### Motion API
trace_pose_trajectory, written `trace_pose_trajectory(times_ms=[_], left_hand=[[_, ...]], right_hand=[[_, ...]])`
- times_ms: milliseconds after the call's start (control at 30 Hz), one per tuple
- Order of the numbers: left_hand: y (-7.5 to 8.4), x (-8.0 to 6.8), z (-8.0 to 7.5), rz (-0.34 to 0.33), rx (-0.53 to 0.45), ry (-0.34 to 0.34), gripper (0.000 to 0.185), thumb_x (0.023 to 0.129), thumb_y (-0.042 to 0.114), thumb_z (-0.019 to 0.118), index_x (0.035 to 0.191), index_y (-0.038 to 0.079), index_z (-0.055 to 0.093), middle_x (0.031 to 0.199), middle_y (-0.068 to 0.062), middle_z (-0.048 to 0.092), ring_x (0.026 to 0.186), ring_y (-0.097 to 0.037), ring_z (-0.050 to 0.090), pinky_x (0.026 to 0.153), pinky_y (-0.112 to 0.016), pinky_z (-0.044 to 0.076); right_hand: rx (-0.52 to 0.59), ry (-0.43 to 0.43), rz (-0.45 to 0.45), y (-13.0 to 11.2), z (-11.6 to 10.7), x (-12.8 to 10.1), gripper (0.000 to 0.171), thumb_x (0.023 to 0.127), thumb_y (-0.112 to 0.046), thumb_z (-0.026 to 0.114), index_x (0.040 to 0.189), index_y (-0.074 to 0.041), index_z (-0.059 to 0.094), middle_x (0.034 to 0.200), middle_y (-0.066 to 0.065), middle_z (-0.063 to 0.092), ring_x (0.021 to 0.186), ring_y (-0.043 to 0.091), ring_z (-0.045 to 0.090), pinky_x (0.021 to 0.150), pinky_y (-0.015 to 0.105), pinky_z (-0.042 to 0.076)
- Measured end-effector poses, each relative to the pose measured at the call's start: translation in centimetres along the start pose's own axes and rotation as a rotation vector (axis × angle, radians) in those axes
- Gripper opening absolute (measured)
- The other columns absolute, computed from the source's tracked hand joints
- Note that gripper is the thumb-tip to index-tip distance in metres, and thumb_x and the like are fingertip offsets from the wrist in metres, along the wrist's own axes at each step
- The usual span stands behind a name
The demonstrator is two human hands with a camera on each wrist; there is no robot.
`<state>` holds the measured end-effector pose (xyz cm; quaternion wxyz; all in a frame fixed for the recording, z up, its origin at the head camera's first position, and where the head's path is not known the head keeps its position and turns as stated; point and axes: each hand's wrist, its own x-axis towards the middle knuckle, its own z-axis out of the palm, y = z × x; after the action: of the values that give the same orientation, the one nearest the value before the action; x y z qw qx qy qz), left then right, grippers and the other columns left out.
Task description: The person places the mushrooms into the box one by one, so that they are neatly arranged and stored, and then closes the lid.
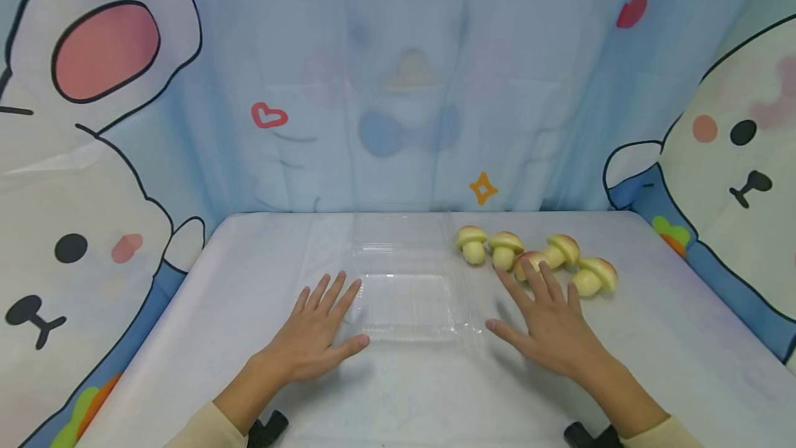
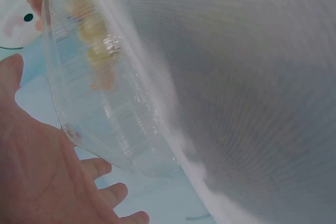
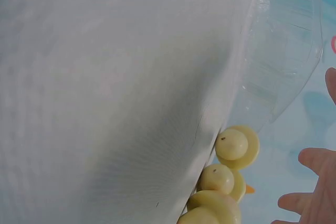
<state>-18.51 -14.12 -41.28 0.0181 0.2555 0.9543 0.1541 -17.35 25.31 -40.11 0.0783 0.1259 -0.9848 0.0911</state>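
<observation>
A clear plastic clamshell box lies in the middle of the table, its lid folded back toward the curtain. My left hand is spread at the box's left side, holding nothing. On the other side my right hand hovers with fingers spread, nearest to several toy mushrooms. These have yellow stems and brownish-yellow caps; one mushroom stands closest to the lid, another farthest right. My right fingers partly hide a middle mushroom in the head view. Through the clear plastic, the left wrist view shows mushrooms too.
A white cloth covers the table. Behind it hangs a light blue curtain with printed cartoon animals at both sides. Black wrist mounts show at the lower edge of the head view.
</observation>
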Motion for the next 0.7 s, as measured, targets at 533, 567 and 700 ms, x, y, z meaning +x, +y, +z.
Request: trace_pose_trajectory(times_ms=[533, 567, 700], left_hand=[[-0.25, 0.04, -0.10, -0.003, -0.036, 0.052, 0.089, 0.101, 0.063, 0.043, 0.168, 0.017, 0.005, 0.176, -0.009, 0.001, 0.162, -0.036, 0.003, 0.127, -0.065, 0.009], [-0.26, 0.08, -0.15, -0.001, -0.048, 0.064, 0.089, 0.102, 0.062, 0.044, 0.168, 0.017, 0.005, 0.176, -0.010, 0.002, 0.162, -0.036, 0.003, 0.127, -0.065, 0.009], [-0.48, 0.29, -0.29, 0.006, -0.117, 0.108, 0.089, 0.103, 0.058, 0.046, 0.168, 0.016, 0.003, 0.176, -0.010, 0.002, 0.162, -0.036, 0.002, 0.127, -0.065, 0.009]], right_hand=[[0.007, 0.050, 0.027, 0.56, -0.12, -0.28, 0.091, 0.093, -0.066, 0.059, 0.164, -0.017, 0.030, 0.168, 0.027, 0.020, 0.153, 0.057, 0.015, 0.107, 0.087, 0.017], [0.010, 0.055, 0.029, 0.64, -0.09, -0.26, 0.091, 0.093, -0.066, 0.060, 0.164, -0.017, 0.030, 0.168, 0.027, 0.020, 0.153, 0.057, 0.016, 0.107, 0.087, 0.017], [0.015, 0.086, 0.037, 0.89, -0.19, -0.09, 0.090, 0.093, -0.062, 0.063, 0.162, -0.013, 0.033, 0.166, 0.029, 0.022, 0.151, 0.059, 0.018, 0.105, 0.087, 0.020]])
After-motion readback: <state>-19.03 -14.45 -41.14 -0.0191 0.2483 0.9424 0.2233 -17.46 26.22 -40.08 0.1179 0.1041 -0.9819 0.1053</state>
